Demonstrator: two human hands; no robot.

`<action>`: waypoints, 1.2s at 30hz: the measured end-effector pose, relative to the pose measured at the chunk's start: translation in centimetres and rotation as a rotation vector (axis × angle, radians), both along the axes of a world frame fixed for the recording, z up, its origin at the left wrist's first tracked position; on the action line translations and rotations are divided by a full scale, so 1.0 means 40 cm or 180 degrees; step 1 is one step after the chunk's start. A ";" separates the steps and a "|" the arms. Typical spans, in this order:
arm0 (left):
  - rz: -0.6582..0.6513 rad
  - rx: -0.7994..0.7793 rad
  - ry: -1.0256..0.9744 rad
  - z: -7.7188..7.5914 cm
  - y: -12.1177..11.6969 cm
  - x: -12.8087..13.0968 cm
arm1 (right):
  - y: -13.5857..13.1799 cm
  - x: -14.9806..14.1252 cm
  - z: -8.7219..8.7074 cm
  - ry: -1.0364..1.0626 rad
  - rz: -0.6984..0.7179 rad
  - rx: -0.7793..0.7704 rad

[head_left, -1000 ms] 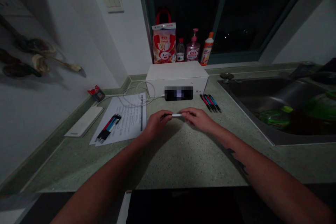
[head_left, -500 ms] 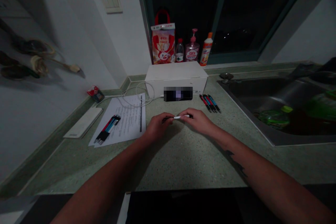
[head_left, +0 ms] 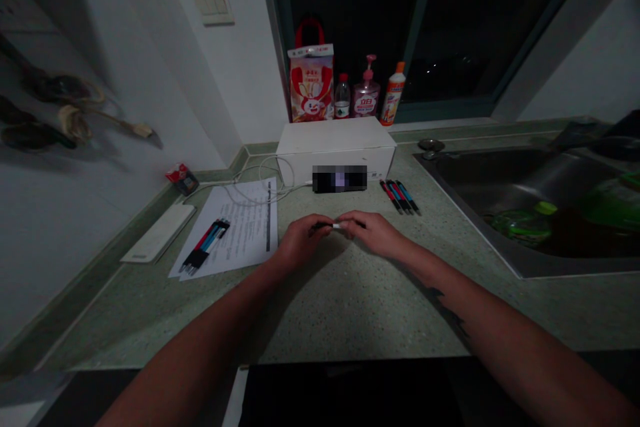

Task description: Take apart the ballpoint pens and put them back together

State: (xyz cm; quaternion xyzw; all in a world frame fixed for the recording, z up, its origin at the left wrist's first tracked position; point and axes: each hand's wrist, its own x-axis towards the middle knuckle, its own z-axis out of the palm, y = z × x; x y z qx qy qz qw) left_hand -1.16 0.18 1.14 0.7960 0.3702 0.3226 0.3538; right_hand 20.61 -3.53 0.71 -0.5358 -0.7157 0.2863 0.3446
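Between my two hands lies a white and black pen (head_left: 337, 226), held level just above the countertop (head_left: 345, 307). My left hand (head_left: 303, 237) is closed on its dark end, and my right hand (head_left: 376, 231) pinches the other end. Only a short white stretch shows between the fingertips. Several pens (head_left: 399, 197) with red, blue and black barrels lie side by side to the right. On the left, another bunch of pens (head_left: 206, 245) rests on printed sheets of paper (head_left: 250, 233). A phone (head_left: 340, 180) leans against a white box (head_left: 335, 147) behind my hands.
A white cable (head_left: 240, 197) runs from the phone to the left, near a white flat slab (head_left: 160, 233) and a small red and dark packet (head_left: 182, 179). Bottles (head_left: 367, 97) and a red bag (head_left: 311, 85) stand behind the box. The sink (head_left: 500, 180) is at right.
My right hand has moved slightly left and down along the pen, so less of the white barrel shows between my hands. My left hand stays nearly in place.
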 end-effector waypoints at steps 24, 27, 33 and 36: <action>-0.0104 0.0035 0.0141 0.002 -0.003 -0.001 | -0.010 -0.005 0.012 -0.0576 0.0197 0.0473; -0.0031 -0.0042 0.0294 0.010 -0.006 -0.001 | -0.011 0.000 0.015 -0.0667 0.0153 0.0583; 0.0133 -0.0068 0.0139 0.000 -0.002 -0.002 | -0.010 0.015 0.024 -0.0726 -0.0235 0.0977; 0.0380 0.0075 -0.0129 -0.007 0.008 -0.004 | -0.006 0.021 0.024 -0.0589 -0.0457 0.1088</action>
